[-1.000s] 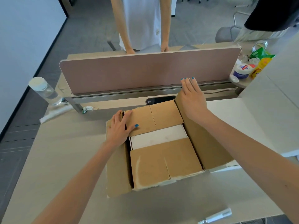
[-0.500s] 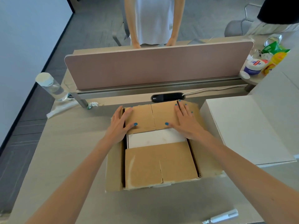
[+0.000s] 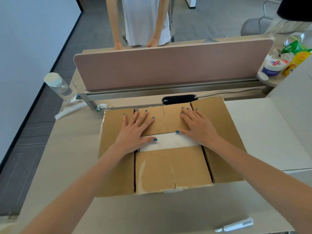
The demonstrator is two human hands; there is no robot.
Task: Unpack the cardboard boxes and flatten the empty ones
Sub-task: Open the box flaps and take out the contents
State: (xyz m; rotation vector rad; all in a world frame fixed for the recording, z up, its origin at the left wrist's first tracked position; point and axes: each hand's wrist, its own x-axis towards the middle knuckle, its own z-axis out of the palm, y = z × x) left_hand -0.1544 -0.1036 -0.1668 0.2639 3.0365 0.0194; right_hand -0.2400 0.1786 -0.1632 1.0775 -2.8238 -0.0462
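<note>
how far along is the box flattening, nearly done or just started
Well along. Done: the cardboard box looks emptied and lies nearly flat on the desk, side panels splayed out. In hand: the left hand and right hand press open-palmed on the far flaps; a white strip shows between the flaps. Left: finish pressing it flat. Whether other boxes remain to unpack cannot be told.

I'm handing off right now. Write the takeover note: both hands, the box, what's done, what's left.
Left hand: open, palm flat on the cardboard box, over its far flaps.
Right hand: open, flat on the far flap beside it.
Box: on the desk, side flaps spread flat, near flaps folded in, white surface showing through the gap between flaps.
White flat box lies to the right; utility knife at the near edge.
Done: box opened and pressed low.
Left: finish flattening; whether it is empty cannot be told.
</note>
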